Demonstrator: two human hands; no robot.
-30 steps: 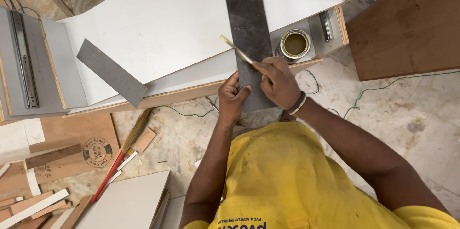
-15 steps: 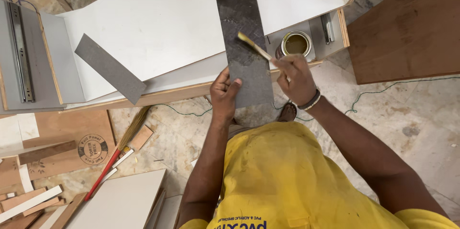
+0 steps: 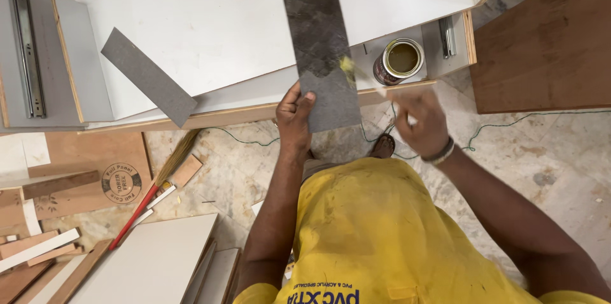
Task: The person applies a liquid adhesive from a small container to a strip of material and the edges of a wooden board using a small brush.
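A long dark grey laminate strip (image 3: 317, 30) lies across a white board (image 3: 210, 18) and overhangs its near edge. My left hand (image 3: 294, 116) grips the strip's near end, thumb on top. My right hand (image 3: 417, 123), blurred by motion, holds a small brush (image 3: 358, 72) whose yellowish bristles touch the strip's right edge. An open round tin (image 3: 400, 60) of yellowish glue stands just to the right of the strip, beside the brush.
A shorter grey laminate strip (image 3: 147, 76) lies on the white board at left. A metal drawer slide (image 3: 28, 49) sits far left. A brown plywood sheet (image 3: 547, 43) is at right. Wood offcuts, a small broom (image 3: 159, 183) and white panels (image 3: 153, 262) litter the stone floor.
My right hand has swung right with the brush, from the strip's middle toward the tin. The long strip sits further onto the board. My left hand still holds its end.
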